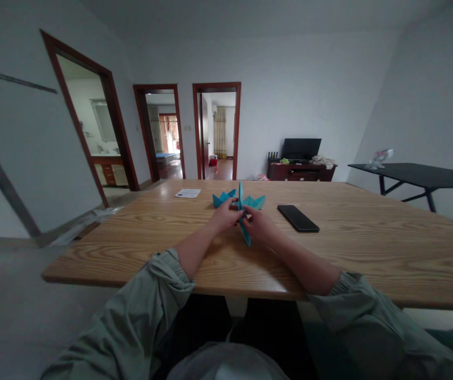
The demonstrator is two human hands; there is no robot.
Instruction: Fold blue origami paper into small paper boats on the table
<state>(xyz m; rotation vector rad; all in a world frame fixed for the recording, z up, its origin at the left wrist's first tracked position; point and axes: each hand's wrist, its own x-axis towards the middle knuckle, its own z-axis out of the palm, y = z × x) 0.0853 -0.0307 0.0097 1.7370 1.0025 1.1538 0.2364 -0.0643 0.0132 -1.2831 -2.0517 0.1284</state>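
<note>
Between my two hands stands a folded piece of blue paper (245, 236), narrow and pointed at its top and bottom. My left hand (225, 215) pinches it from the left, and my right hand (258, 224) grips it from the right. The fingers partly cover its middle. Just behind the hands are two more blue shapes: a pointed folded paper piece (222, 198) on the left and a lighter pointed paper piece (256, 202) on the right. Whether these join the held paper is hidden by my fingers.
On the wooden table (139, 253), a black phone (298, 218) lies right of my hands, and a white printed card (188, 193) lies farther back on the left. A black table (420, 173) stands at right; a monitor (301, 149) sits on a far cabinet.
</note>
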